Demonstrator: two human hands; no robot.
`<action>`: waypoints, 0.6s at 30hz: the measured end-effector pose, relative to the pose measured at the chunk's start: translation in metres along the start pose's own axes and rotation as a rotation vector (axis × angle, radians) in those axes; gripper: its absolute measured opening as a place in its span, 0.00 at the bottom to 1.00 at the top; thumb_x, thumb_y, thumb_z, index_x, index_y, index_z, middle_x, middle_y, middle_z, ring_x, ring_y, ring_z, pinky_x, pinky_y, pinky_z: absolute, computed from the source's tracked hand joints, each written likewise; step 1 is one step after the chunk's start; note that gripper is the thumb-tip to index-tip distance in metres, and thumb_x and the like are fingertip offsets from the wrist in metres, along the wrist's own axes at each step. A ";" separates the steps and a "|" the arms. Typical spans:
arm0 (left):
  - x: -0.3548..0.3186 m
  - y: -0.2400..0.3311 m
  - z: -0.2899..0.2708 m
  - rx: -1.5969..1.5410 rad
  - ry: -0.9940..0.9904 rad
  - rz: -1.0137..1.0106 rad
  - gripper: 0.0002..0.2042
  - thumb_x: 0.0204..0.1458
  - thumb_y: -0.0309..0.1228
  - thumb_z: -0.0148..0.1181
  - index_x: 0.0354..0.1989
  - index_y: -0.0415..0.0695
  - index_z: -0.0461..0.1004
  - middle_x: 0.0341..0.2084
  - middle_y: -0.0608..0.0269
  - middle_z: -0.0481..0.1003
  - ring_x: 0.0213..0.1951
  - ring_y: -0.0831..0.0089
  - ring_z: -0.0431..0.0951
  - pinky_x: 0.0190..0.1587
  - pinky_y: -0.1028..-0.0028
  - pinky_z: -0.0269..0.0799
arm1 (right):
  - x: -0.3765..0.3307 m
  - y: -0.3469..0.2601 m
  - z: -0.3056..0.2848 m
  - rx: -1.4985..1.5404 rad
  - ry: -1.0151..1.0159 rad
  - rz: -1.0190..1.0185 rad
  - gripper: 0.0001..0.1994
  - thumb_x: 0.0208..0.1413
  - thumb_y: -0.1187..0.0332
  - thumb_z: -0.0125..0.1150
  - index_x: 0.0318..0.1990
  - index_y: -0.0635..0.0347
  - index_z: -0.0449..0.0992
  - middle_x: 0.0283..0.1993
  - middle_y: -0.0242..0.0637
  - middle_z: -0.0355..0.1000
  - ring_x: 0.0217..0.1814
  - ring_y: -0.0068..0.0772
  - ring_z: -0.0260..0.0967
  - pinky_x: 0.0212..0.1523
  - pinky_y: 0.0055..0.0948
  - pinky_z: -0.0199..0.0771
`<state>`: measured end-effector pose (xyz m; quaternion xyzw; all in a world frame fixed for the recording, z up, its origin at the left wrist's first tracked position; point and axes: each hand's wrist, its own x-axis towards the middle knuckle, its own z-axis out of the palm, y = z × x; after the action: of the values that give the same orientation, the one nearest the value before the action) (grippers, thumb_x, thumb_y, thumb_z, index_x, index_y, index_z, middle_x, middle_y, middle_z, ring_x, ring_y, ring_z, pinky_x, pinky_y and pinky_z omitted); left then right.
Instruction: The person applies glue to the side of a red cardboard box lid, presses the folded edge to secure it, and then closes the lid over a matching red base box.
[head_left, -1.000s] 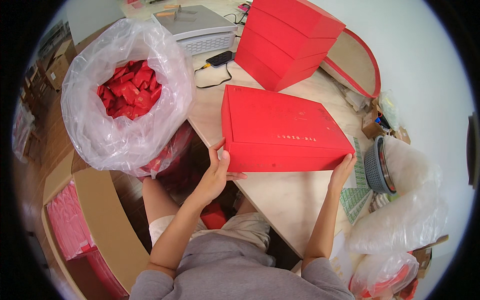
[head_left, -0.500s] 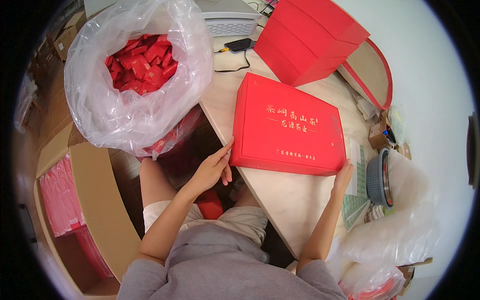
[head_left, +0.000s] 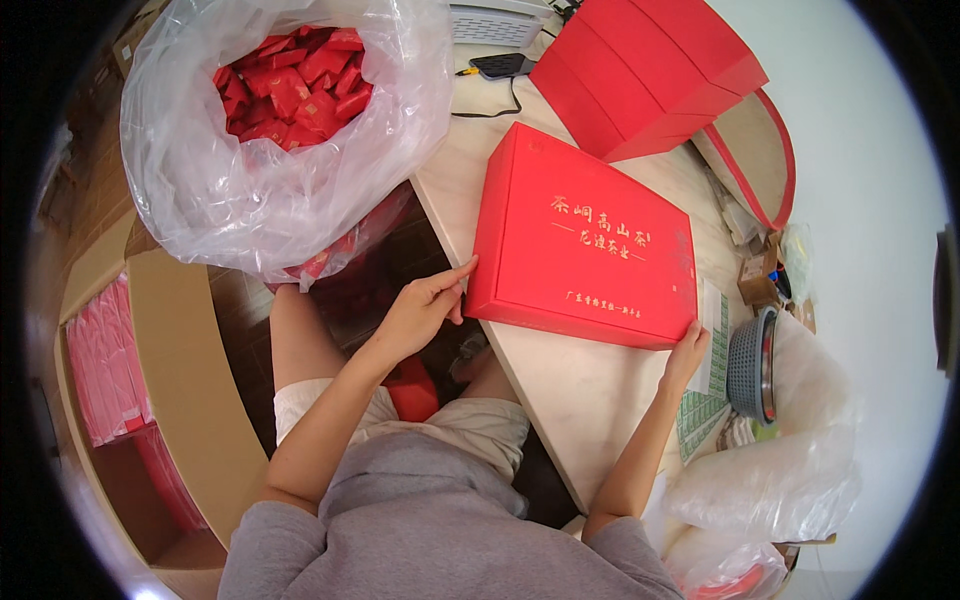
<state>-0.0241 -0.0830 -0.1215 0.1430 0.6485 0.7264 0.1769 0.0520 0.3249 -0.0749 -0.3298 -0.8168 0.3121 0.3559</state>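
Observation:
A closed red gift box (head_left: 590, 245) with gold lettering on its lid rests at an angle over the pale tabletop (head_left: 560, 385). My left hand (head_left: 425, 308) is at its near left corner, the extended index finger against the side and the other fingers curled lower. At the near right corner my right hand (head_left: 686, 352) grips the box, with its thumb side toward the lid. The undersides of the box and some fingertips are hidden.
Behind the box stands a stack of red boxes (head_left: 640, 85). A clear plastic bag (head_left: 190, 190) of small red packets (head_left: 290, 95) is at the left, above an open carton (head_left: 190, 370). A phone (head_left: 502, 66), grey basket (head_left: 745, 370) and plastic wrap (head_left: 770, 480) lie around.
The whole view has shifted a little. The gift box is turned slightly, and both hands stay at its two near corners.

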 end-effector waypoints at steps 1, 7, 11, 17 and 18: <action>0.002 -0.001 0.000 0.006 0.026 0.028 0.20 0.60 0.28 0.42 0.61 0.50 0.63 0.21 0.65 0.68 0.25 0.79 0.68 0.34 0.78 0.68 | 0.000 0.000 0.000 -0.019 -0.004 -0.004 0.19 0.63 0.57 0.43 0.42 0.69 0.68 0.41 0.48 0.69 0.43 0.41 0.66 0.48 0.33 0.63; 0.018 0.015 0.000 0.119 0.280 0.057 0.18 0.57 0.38 0.52 0.51 0.39 0.70 0.39 0.55 0.68 0.41 0.71 0.69 0.48 0.73 0.64 | 0.004 0.003 -0.010 -0.068 -0.063 0.022 0.19 0.63 0.58 0.41 0.39 0.70 0.70 0.36 0.51 0.70 0.39 0.45 0.66 0.45 0.37 0.64; 0.043 0.023 0.031 0.119 0.507 0.115 0.27 0.52 0.46 0.57 0.52 0.36 0.66 0.45 0.47 0.65 0.49 0.61 0.66 0.57 0.68 0.59 | 0.011 0.027 -0.018 -0.228 -0.067 -0.023 0.22 0.63 0.57 0.39 0.39 0.71 0.72 0.36 0.58 0.71 0.39 0.54 0.68 0.43 0.42 0.65; 0.044 0.055 0.027 -0.272 0.151 -0.046 0.32 0.52 0.40 0.58 0.62 0.38 0.54 0.57 0.53 0.60 0.57 0.68 0.62 0.60 0.68 0.58 | 0.001 -0.017 -0.036 -0.493 -0.105 -0.083 0.21 0.59 0.52 0.43 0.32 0.62 0.76 0.35 0.57 0.73 0.40 0.60 0.70 0.41 0.49 0.69; 0.043 0.050 0.017 -0.321 0.145 -0.084 0.31 0.53 0.41 0.57 0.62 0.39 0.54 0.58 0.54 0.59 0.58 0.67 0.62 0.60 0.67 0.57 | 0.004 -0.048 -0.041 -0.513 -0.263 0.023 0.21 0.57 0.51 0.45 0.32 0.62 0.76 0.34 0.55 0.73 0.40 0.59 0.71 0.42 0.48 0.69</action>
<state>-0.0589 -0.0539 -0.0705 0.0332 0.5406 0.8210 0.1804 0.0670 0.3111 -0.0148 -0.3749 -0.9045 0.1393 0.1483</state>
